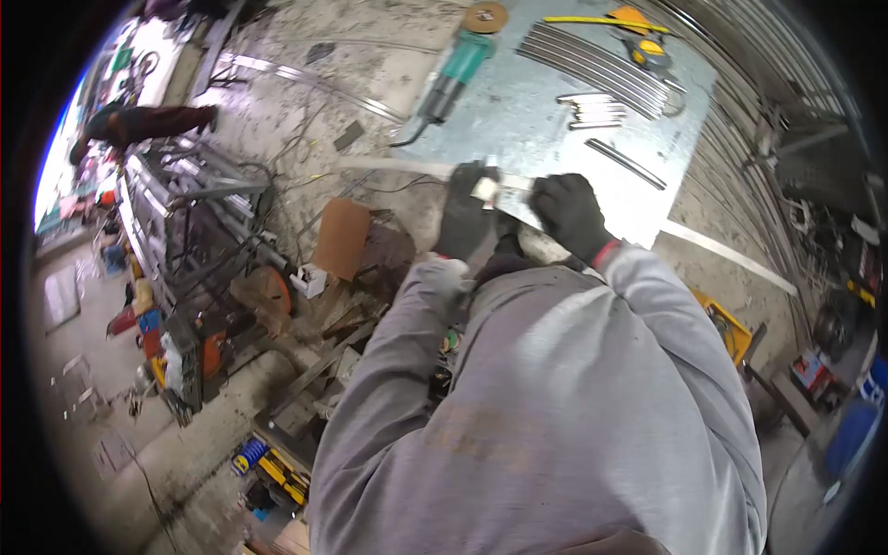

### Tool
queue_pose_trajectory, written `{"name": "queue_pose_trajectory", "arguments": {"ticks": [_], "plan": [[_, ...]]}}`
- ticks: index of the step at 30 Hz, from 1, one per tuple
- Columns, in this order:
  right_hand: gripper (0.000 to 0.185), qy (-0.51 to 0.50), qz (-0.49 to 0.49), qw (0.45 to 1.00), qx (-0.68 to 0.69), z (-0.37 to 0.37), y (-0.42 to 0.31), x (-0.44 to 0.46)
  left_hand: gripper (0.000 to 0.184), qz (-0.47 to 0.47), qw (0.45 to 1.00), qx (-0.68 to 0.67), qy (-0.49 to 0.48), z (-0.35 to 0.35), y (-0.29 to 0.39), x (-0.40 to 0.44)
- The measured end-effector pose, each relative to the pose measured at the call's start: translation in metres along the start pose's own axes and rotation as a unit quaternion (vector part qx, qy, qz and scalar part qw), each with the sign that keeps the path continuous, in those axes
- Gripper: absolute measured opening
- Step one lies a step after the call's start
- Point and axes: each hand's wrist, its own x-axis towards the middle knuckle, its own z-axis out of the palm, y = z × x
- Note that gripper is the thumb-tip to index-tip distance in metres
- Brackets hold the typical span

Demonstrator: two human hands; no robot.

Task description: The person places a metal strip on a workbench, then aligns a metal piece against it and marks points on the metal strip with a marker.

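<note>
A long, flat pale metal strip crosses in front of my body, over the near part of a grey metal sheet. My left hand, in a dark glove, is closed around the strip. A small cream-coloured block or square shows at its fingers; I cannot make out exactly what it is. My right hand, also gloved, is closed on the strip a short way to the right. Some blur covers both hands, and their fingertips are partly hidden.
On the sheet lie a green angle grinder, a brown disc, long metal tubes, short tubes, two dark bars and a yellow tape measure. A metal frame pile and a person are at left.
</note>
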Motion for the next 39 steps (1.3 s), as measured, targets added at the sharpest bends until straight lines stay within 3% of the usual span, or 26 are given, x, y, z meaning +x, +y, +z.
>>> {"name": "queue_pose_trajectory", "arguments": {"ticks": [2,6,8,14,19,22,25,26,30,34,36,37,39], "plan": [[0.027,0.004,-0.023,1.000,-0.009,-0.002,-0.008,0.016,0.038,-0.054,0.993,-0.103,-0.032,-0.012,-0.028,-0.003],[0.024,0.002,0.006,0.999,-0.045,-0.021,-0.014,0.001,0.042,0.016,1.000,0.022,-0.015,-0.029,-0.069,-0.007],[0.025,0.020,0.049,0.997,-0.052,-0.024,-0.010,-0.024,0.050,-0.031,0.998,0.041,-0.037,-0.031,-0.081,-0.015],[0.019,0.086,0.135,0.982,-0.105,-0.065,-0.006,-0.068,0.053,-0.016,0.999,0.035,-0.033,-0.035,-0.079,-0.014],[0.016,0.083,0.110,0.988,-0.069,-0.068,0.004,-0.065,0.050,-0.031,0.999,0.034,-0.026,-0.032,-0.069,-0.008],[0.015,0.073,0.075,0.993,-0.055,-0.065,0.008,-0.053,0.046,-0.072,0.997,0.038,-0.002,-0.040,-0.031,0.001],[0.018,0.073,0.058,0.995,-0.029,-0.062,0.010,-0.048,0.036,-0.204,0.974,-0.061,0.075,-0.048,0.014,-0.005],[0.017,0.066,0.059,0.996,-0.018,-0.057,0.014,-0.052,0.033,-0.348,0.907,-0.213,0.107,-0.050,0.033,-0.011],[0.018,0.059,0.060,0.996,-0.009,-0.065,0.017,-0.059,0.028,-0.356,0.885,-0.225,0.199,-0.049,0.042,-0.062],[0.025,0.070,0.053,0.996,0.035,-0.077,0.021,-0.048,0.030,-0.465,0.861,-0.060,0.199,-0.082,0.078,-0.111],[0.030,0.079,0.049,0.994,0.050,-0.075,0.027,-0.037,0.033,-0.467,0.813,-0.185,0.294,-0.088,0.085,-0.129],[0.035,0.108,0.049,0.992,0.038,-0.072,0.036,-0.033,0.037,-0.482,0.822,-0.094,0.289,-0.091,0.083,-0.134],[0.047,0.111,0.071,0.991,0.014,-0.069,0.046,-0.016,0.038,-0.509,0.789,-0.133,0.318,-0.096,0.073,-0.153]]}}
